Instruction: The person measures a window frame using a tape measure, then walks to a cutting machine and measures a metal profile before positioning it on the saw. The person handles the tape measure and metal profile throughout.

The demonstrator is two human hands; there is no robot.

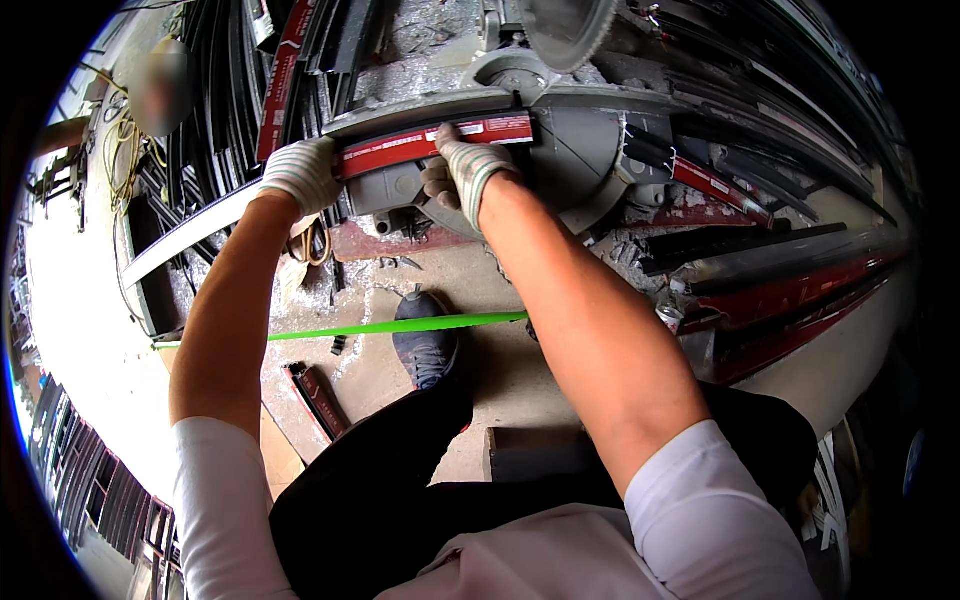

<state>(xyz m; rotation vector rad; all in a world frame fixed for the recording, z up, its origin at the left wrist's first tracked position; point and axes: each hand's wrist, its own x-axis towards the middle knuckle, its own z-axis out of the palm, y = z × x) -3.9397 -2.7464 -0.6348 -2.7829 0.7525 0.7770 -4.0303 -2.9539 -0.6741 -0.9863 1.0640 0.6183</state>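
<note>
A long profile bar (395,152) with red printed film on its face lies across the grey bed of a cut-off saw (575,160), against the fence. Its pale length runs out past my left hand toward the lower left. My left hand (302,177), in a striped knit glove, is closed round the bar at the left of the saw bed. Gloved the same way, my right hand (468,172) grips the bar nearer its right end, thumb on top and fingers curled at the near side. The toothed saw blade (568,32) stands raised beyond the bar.
Dark profiles (205,110) are piled at the far left, more offcuts (760,130) at the right. A bright green strip (420,325) crosses above the floor by my shoe (425,340). A short red offcut (317,400) lies nearby. Another person (160,90) is at the upper left.
</note>
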